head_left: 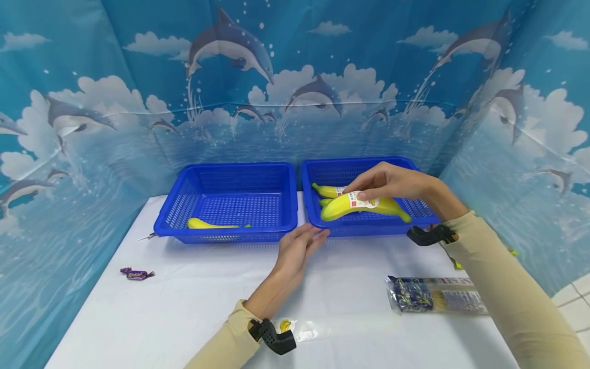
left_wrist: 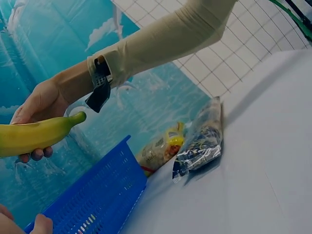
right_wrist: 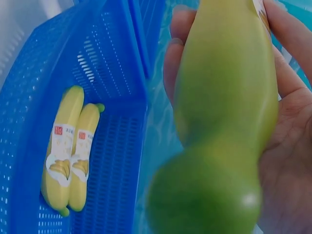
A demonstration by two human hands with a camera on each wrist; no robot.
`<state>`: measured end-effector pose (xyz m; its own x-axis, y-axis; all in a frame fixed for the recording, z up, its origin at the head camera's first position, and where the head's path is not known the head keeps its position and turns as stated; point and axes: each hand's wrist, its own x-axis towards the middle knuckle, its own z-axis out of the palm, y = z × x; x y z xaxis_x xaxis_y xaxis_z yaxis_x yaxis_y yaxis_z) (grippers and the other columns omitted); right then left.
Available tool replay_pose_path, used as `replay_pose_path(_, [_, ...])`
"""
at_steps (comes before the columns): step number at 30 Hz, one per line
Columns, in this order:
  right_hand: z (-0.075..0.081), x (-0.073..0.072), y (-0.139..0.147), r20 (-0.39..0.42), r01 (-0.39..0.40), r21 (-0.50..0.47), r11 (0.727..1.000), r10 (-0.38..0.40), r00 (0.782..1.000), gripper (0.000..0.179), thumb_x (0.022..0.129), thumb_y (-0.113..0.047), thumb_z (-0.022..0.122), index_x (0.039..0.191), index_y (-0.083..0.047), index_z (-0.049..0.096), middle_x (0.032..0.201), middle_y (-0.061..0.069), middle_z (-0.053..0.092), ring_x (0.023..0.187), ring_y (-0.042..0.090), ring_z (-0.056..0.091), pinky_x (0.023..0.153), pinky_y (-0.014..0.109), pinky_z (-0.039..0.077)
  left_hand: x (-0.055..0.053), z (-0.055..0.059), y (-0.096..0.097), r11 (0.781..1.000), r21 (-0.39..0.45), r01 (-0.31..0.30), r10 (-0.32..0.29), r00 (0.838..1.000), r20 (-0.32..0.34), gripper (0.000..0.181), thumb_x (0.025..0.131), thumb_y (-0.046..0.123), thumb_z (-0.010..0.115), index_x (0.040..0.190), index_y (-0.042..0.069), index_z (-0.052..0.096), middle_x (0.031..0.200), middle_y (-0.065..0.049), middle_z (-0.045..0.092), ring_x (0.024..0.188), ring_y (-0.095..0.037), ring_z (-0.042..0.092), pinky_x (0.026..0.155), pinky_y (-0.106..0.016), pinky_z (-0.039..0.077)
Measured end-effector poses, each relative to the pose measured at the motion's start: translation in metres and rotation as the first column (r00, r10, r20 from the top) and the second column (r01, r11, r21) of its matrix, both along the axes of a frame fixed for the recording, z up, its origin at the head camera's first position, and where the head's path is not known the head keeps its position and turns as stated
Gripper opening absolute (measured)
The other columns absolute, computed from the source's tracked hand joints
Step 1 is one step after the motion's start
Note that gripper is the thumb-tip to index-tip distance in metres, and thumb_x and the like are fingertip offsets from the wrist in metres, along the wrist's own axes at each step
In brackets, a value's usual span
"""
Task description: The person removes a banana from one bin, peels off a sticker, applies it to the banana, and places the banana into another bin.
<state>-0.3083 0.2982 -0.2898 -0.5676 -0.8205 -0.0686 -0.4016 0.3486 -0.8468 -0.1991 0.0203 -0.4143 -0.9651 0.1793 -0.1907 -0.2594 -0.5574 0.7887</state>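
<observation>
My right hand (head_left: 387,182) grips a yellow banana (head_left: 343,207) with a white label round its middle, thumb on the near side. It hangs over the front part of the right blue basket (head_left: 392,229). In the right wrist view the green-tipped end of this banana fills the foreground. Two more labelled bananas (right_wrist: 78,146) lie side by side in that basket. My left hand (head_left: 292,253) pinches the front left corner of the same basket, thumb against its front wall. The left wrist view shows only fingertips (left_wrist: 41,225) at the rim.
A left blue basket (head_left: 226,236) holds one banana (head_left: 207,223), partly hidden by the front wall. A purple-wrapped candy (head_left: 137,274), a long clear packet (head_left: 438,294) and a flat clear wrapper (head_left: 306,330) lie on the white table. Another packet (left_wrist: 161,148) stands beside the right basket.
</observation>
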Motion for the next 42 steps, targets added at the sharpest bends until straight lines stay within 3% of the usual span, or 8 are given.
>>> replay_pose_path(9, [-0.006,-0.026,0.005,0.057,-0.014,0.027,1.000,0.013,0.998,0.037,0.110,-0.004,0.060,0.146,0.006,0.062,0.130,0.009,0.076,0.105,0.023,0.074,0.089,0.037,0.064,-0.011,-0.004,0.007,0.998,0.037,-0.042,0.039,0.997,0.065,0.046,0.109,-0.007,0.048,0.153,-0.017,0.040,0.148,-0.037,0.051,0.127,-0.038,0.069,0.105,-0.036,0.058])
replay_pose_path(16, [-0.014,-0.050,0.007,0.122,-0.020,0.053,0.998,0.014,0.992,0.039,0.109,-0.003,0.060,0.145,0.011,0.060,0.130,0.008,0.076,0.107,0.023,0.074,0.089,0.035,0.063,-0.015,-0.008,0.008,0.999,0.043,-0.031,0.028,0.998,0.054,0.053,0.109,-0.006,0.049,0.159,-0.016,0.033,0.148,-0.039,0.053,0.127,-0.041,0.069,0.102,-0.041,0.060])
replay_pose_path(22, [-0.028,-0.071,0.004,0.172,-0.024,0.053,0.998,0.014,0.985,0.038,0.109,-0.003,0.060,0.144,0.013,0.060,0.125,0.008,0.078,0.103,0.021,0.073,0.085,0.032,0.063,-0.016,-0.010,0.004,0.999,0.035,-0.026,0.024,0.998,0.051,0.051,0.110,-0.004,0.051,0.158,-0.015,0.036,0.144,-0.037,0.057,0.127,-0.041,0.069,0.102,-0.042,0.060])
replay_pose_path(28, [-0.042,-0.082,0.003,0.198,0.058,0.084,0.995,-0.073,0.978,0.040,0.110,-0.008,0.061,0.147,0.008,0.060,0.132,0.006,0.075,0.114,0.019,0.071,0.094,0.033,0.061,-0.017,-0.010,0.003,1.000,0.020,-0.024,0.023,0.998,0.059,0.048,0.110,-0.004,0.051,0.155,-0.014,0.040,0.136,-0.032,0.064,0.127,-0.040,0.069,0.101,-0.041,0.061])
replay_pose_path(33, [-0.049,-0.088,0.004,0.214,0.132,0.155,0.979,-0.163,0.963,0.044,0.109,-0.010,0.064,0.149,0.007,0.058,0.140,0.013,0.070,0.118,0.020,0.068,0.097,0.033,0.059,-0.017,-0.009,0.004,0.999,0.025,-0.025,0.024,0.998,0.057,0.046,0.109,-0.004,0.052,0.153,-0.014,0.042,0.133,-0.030,0.064,0.129,-0.041,0.068,0.101,-0.041,0.061])
replay_pose_path(42, [-0.062,-0.097,0.002,0.223,0.151,0.238,0.959,-0.205,0.953,0.044,0.107,-0.015,0.070,0.147,0.001,0.063,0.145,0.017,0.065,0.118,0.022,0.066,0.094,0.034,0.060,-0.015,-0.011,0.003,0.999,0.023,-0.030,0.029,0.998,0.049,0.046,0.108,-0.004,0.053,0.152,-0.015,0.042,0.131,-0.030,0.064,0.126,-0.041,0.070,0.102,-0.043,0.061])
